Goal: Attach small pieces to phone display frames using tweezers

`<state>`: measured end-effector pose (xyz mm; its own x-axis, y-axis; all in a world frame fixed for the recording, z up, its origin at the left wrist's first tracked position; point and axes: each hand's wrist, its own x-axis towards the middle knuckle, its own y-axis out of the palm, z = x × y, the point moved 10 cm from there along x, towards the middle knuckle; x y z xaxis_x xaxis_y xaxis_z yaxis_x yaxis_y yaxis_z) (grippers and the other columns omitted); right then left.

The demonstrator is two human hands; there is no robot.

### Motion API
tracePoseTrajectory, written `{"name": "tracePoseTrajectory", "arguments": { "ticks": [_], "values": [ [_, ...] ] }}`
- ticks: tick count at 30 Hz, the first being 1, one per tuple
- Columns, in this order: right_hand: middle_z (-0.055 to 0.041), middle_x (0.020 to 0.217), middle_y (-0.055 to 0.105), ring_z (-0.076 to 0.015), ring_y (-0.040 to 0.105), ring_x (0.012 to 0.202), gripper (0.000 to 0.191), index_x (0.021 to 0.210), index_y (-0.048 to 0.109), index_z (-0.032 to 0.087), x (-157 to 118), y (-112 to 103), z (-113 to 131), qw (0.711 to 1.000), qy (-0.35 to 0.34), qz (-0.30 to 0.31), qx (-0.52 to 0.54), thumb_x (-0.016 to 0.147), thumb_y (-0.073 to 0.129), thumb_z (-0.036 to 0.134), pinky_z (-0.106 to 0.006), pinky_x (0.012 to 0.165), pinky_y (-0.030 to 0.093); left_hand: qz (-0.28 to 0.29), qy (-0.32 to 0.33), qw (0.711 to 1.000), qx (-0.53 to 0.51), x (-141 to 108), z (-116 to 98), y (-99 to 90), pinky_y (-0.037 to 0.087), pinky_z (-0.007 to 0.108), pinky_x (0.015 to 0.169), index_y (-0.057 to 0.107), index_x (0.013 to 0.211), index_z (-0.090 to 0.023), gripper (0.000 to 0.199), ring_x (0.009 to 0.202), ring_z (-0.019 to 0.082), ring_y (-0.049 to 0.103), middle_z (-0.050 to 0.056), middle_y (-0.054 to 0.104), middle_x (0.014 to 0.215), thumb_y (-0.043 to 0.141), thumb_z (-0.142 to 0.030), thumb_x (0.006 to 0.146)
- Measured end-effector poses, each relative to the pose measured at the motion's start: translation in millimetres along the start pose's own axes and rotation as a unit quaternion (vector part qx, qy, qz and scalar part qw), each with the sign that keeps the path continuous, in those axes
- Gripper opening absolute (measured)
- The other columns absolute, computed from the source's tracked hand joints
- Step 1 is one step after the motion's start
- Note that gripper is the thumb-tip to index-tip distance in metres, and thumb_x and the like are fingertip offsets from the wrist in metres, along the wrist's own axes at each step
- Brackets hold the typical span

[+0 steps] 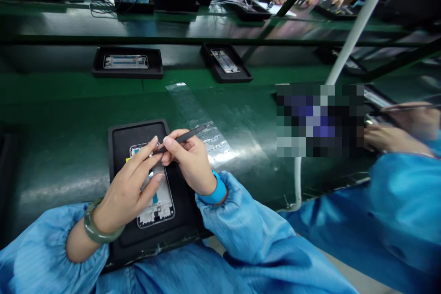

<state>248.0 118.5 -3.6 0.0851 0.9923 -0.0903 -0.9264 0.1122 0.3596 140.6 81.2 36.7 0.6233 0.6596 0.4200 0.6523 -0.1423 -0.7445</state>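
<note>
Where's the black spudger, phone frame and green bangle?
Black spudger [193, 132]: head view, on the shaft's free end.
Phone frame [156, 216]: head view, on its lower end.
Green bangle [90, 227]: head view, on the band's outer curve.

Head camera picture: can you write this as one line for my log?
left hand: over phone frame | right hand: holds black pick | below: black tray
</note>
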Motion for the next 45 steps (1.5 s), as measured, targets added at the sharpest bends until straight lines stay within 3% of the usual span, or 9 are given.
{"name": "tracePoseTrajectory", "arguments": {
  "ticks": [4, 8, 11, 15, 23, 33, 45],
  "values": [
    [0.0039, 0.062, 0.065, -0.0056, 0.056, 0.044, 0.019, 0.077, 0.058, 0.019, 2, -3, 1, 1.0, 0.005, 0.0, 0.014, 0.075, 0.069, 0.034, -0.018, 0.047, 0.052, 0.016, -0.003, 1.0, 0.005, -1, 3, 1.1, 0.038, 0.039, 0.107, 0.045, 0.126, -0.016, 0.038, 0.132, 0.024, 0.037, 0.014, 0.028, 0.149, 0.048, -0.019, 0.088],
    [0.0021, 0.069, 0.068, -0.0054, 0.057, 0.046, 0.021, 0.076, 0.057, 0.018, 11, -9, 4, 1.0, -0.002, -0.003, 0.001, 0.073, 0.07, 0.034, -0.018, 0.046, 0.052, 0.033, -0.036, 0.996, 0.072, -3, 28, -2.9, 0.04, 0.046, 0.103, 0.052, 0.118, -0.019, 0.03, 0.127, 0.027, 0.043, 0.012, 0.038, 0.144, 0.048, -0.025, 0.088],
    [0.0016, 0.07, 0.068, -0.0054, 0.058, 0.046, 0.022, 0.077, 0.058, 0.018, 21, -10, 0, 1.0, 0.008, 0.001, -0.025, 0.072, 0.071, 0.035, -0.017, 0.046, 0.052, 0.051, -0.059, 0.987, 0.138, -8, 51, -5.1, 0.034, 0.054, 0.104, 0.053, 0.113, -0.02, 0.029, 0.128, 0.029, 0.042, 0.013, 0.048, 0.136, 0.047, -0.032, 0.088],
    [0.0022, 0.067, 0.065, -0.0067, 0.06, 0.048, 0.026, 0.078, 0.058, 0.017, 37, 0, -13, 0.997, 0.021, 0.03, -0.064, 0.07, 0.072, 0.037, -0.018, 0.047, 0.053, 0.084, -0.074, 0.983, 0.143, -18, 67, -1.5, 0.025, 0.057, 0.109, 0.056, 0.095, -0.02, 0.018, 0.12, 0.026, 0.05, 0.01, 0.06, 0.119, 0.047, -0.033, 0.088],
    [0.0048, 0.061, 0.06, -0.0093, 0.062, 0.05, 0.024, 0.083, 0.056, 0.019, 47, 21, -33, 0.976, 0.018, 0.069, -0.206, 0.073, 0.069, 0.036, -0.021, 0.051, 0.053, 0.086, -0.091, 0.982, 0.138, -22, 71, -6.3, 0.022, 0.054, 0.111, 0.055, 0.098, -0.02, 0.017, 0.119, 0.023, 0.05, 0.009, 0.059, 0.117, 0.047, -0.031, 0.088],
    [0.0037, 0.07, 0.063, -0.0111, 0.065, 0.059, 0.016, 0.087, 0.057, 0.02, 42, 36, -29, 0.937, -0.036, 0.109, -0.328, 0.08, 0.062, 0.034, -0.023, 0.059, 0.051, 0.105, -0.116, 0.978, 0.14, -26, 73, -4.7, 0.027, 0.053, 0.108, 0.052, 0.102, -0.02, 0.017, 0.123, 0.023, 0.046, 0.008, 0.055, 0.123, 0.045, -0.03, 0.09],
    [0.0032, 0.073, 0.065, -0.0113, 0.064, 0.064, 0.015, 0.088, 0.057, 0.02, 43, 37, -25, 0.913, -0.075, 0.112, -0.386, 0.082, 0.06, 0.034, -0.025, 0.063, 0.05, 0.105, -0.113, 0.976, 0.155, -25, 71, -6.3, 0.029, 0.052, 0.107, 0.052, 0.105, -0.02, 0.018, 0.124, 0.023, 0.045, 0.009, 0.054, 0.126, 0.045, -0.029, 0.091]
  ]
}}
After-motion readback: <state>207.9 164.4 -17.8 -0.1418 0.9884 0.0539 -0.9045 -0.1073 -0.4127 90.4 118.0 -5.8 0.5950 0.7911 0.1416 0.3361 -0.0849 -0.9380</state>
